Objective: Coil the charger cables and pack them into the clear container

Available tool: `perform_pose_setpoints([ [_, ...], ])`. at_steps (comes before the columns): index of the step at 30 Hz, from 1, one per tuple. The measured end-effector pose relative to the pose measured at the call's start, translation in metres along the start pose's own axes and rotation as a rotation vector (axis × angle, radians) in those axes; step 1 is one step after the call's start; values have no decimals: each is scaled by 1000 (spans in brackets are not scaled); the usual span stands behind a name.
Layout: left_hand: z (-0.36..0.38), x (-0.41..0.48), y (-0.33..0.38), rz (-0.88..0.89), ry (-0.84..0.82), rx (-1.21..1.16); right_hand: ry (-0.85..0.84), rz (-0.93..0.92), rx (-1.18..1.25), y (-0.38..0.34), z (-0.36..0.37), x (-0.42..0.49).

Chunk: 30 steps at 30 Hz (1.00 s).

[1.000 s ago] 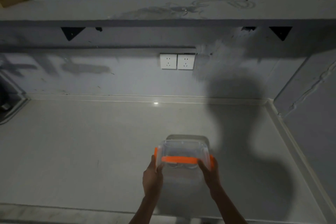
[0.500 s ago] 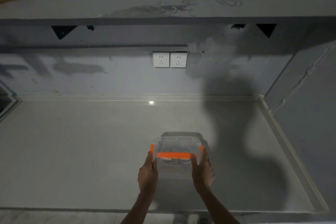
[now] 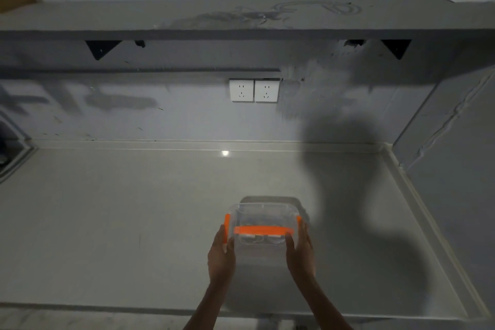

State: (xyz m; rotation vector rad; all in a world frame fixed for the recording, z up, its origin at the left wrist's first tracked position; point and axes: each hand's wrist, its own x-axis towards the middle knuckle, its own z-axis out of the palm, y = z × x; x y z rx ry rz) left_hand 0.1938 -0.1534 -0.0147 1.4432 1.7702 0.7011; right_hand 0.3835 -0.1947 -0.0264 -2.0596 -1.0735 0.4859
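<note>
A wide grey counter (image 3: 120, 222) fills the view, bare apart from one item; a shelf (image 3: 241, 19) runs across at 12 o'clock, w/ twin wall sockets (image 3: 254, 90) just below it. A large shadow is thrown over the counter toward 3 o'clock.

The clear container (image 3: 263, 225) sits at approx. 6 o'clock on the counter, near the front edge, lid on, orange clips (image 3: 261, 230) seen along the near side and at both ends. Pale coiled cables (image 3: 257, 239) can be made out dimly through the near wall — how many cannot be told in this light.

The container is flanked by both hands: left hand (image 3: 221, 254) pressed flat vs. the 9 o'clock side, right hand (image 3: 301, 250) vs. the 3 o'clock side, fingers extended, not curled — a loose two-sided hold on the box rather than a firm clasp.

Risks, as judged: w/ palms only, the smooth plastic could be squeezed out and slid toward 12 o'clock, or dropped if lifted. Whether the clips are fully latched cannot be told; if not, the lid could be popped and the coils spilled — esp. as little is visible in the dim light.
</note>
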Motion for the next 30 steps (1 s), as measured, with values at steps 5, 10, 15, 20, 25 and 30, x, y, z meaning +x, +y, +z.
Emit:
perform_pose_setpoints([
  [5, 24, 19, -41, -144, -88, -229, -88, 368, 426, 33, 8, 1],
  [10, 41, 68, -36, -133, -159, -255, -90, 241, 571, 21, 7, 32],
  [15, 50, 126, -30, -195, -239, -232, -181, 237, 555, -8, -2, 64],
  [20, 10, 82, 64, -159, -277, -2, -179, 183, 478, 13, 16, 78],
  [25, 1, 82, 65, -147, -281, 311, -184, 63, 226, -19, -3, 70],
  [30, 3, 96, 68, 116, -138, 864, -332, 132, -217, -6, 0, 95],
])
